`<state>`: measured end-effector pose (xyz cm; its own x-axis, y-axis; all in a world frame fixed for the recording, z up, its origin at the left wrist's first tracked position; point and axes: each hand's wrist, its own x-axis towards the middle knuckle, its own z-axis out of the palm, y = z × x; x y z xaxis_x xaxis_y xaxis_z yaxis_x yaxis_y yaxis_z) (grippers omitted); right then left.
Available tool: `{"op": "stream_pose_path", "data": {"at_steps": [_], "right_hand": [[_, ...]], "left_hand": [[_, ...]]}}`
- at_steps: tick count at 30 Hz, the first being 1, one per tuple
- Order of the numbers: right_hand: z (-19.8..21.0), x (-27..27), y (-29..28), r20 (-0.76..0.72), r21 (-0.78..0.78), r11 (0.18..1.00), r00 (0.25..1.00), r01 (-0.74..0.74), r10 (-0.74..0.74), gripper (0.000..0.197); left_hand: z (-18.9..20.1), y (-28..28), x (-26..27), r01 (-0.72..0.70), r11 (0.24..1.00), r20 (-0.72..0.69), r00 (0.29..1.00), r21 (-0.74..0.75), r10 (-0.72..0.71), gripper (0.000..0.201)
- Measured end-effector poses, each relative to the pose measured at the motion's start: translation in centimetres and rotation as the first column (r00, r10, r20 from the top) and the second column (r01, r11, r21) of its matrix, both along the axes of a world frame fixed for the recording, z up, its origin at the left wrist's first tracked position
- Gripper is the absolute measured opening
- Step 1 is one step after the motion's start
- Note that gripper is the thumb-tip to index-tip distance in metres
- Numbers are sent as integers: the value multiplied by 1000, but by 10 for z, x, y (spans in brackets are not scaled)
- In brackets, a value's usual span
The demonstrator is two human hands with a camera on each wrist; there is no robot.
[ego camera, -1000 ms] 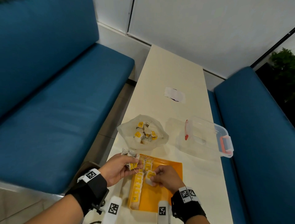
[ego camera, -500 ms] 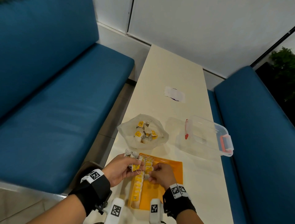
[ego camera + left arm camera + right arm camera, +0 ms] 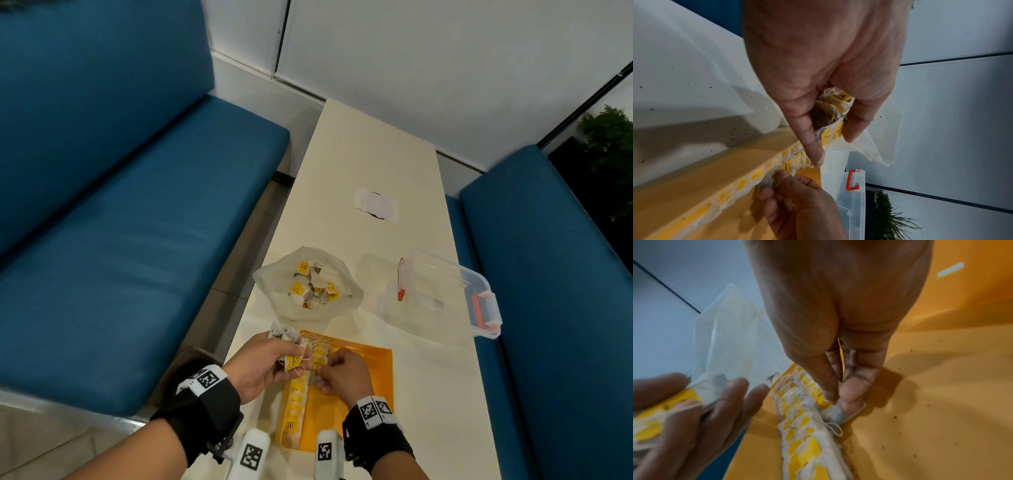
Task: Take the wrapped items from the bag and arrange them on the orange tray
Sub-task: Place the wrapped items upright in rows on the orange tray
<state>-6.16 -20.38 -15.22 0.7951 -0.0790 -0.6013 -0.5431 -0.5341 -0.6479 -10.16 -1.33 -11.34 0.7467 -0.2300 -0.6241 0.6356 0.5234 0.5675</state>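
Note:
An orange tray (image 3: 373, 363) lies at the table's near edge with a row of white-and-yellow wrapped items (image 3: 297, 401) along its left side. My left hand (image 3: 274, 359) grips a bunch of wrapped items (image 3: 835, 105) over the tray's far left corner. Beside it my right hand (image 3: 337, 371) pinches one wrapped item (image 3: 835, 414) down onto the tray beside the row (image 3: 797, 423). Beyond the tray lies a clear plastic bag (image 3: 308, 286) with several more wrapped items inside.
A clear plastic box (image 3: 448, 294) with orange clips stands right of the bag. A white paper scrap (image 3: 376, 207) lies farther up the cream table (image 3: 370, 154). Blue benches (image 3: 120, 205) flank the table on both sides.
My right hand has shifted left and slightly up the tray toward the left hand, carrying a wrapped item to the row. The left hand has hardly moved.

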Motion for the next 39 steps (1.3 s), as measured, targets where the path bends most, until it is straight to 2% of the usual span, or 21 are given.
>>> {"op": "stream_pose_path", "data": {"at_steps": [2, 5, 7, 9, 13, 23, 26, 28, 30, 32, 34, 36, 39], "right_hand": [[9, -1, -1, 108, -97, 995, 994, -15, 25, 12], [27, -2, -9, 327, -188, 982, 944, 32, 32, 5], [35, 2, -16, 405, -216, 975, 914, 59, 35, 12], [33, 8, -21, 400, -229, 971, 916, 63, 35, 19], [20, 14, -21, 331, -259, 965, 943, 50, 40, 17], [20, -1, 3, 364, -206, 979, 928, -1, 78, 16], [29, -8, 8, 399, -233, 973, 912, 2, 94, 18], [41, -14, 12, 492, -223, 975, 862, -16, 127, 19], [54, -22, 17, 613, -169, 973, 756, -159, 230, 26], [62, -29, 22, 674, -179, 906, 623, -384, 397, 34], [68, -32, 26, 658, -204, 819, 544, -536, 521, 40], [69, -32, 28, 616, -225, 764, 519, -605, 593, 46], [67, -32, 26, 573, -264, 743, 520, -615, 634, 48]], "left_hand": [[1, 0, 1, 0, 1000, 0, 1000, -2, 0, 34], [2, 2, 1, 1, 1000, -6, 1000, -7, -1, 32], [2, 2, 0, 3, 1000, -8, 1000, -12, -3, 31], [2, 2, -1, 3, 1000, -7, 1000, -8, -3, 32], [2, 4, -5, 12, 1000, 0, 1000, 6, -12, 32], [11, 19, -13, -39, 994, -71, 997, -99, 32, 32], [14, 21, -11, -43, 993, -75, 997, -108, 35, 30], [16, 21, -9, -36, 994, -75, 997, -99, 28, 27], [17, 20, -8, -29, 996, -78, 997, -85, 22, 25], [16, 18, -7, -14, 996, -74, 997, -83, 8, 26], [15, 16, -7, 0, 996, -62, 998, -90, -6, 34], [15, 14, -7, 12, 996, -48, 999, -90, -17, 38], [15, 12, -7, 19, 996, -49, 998, -85, -23, 41]]}}
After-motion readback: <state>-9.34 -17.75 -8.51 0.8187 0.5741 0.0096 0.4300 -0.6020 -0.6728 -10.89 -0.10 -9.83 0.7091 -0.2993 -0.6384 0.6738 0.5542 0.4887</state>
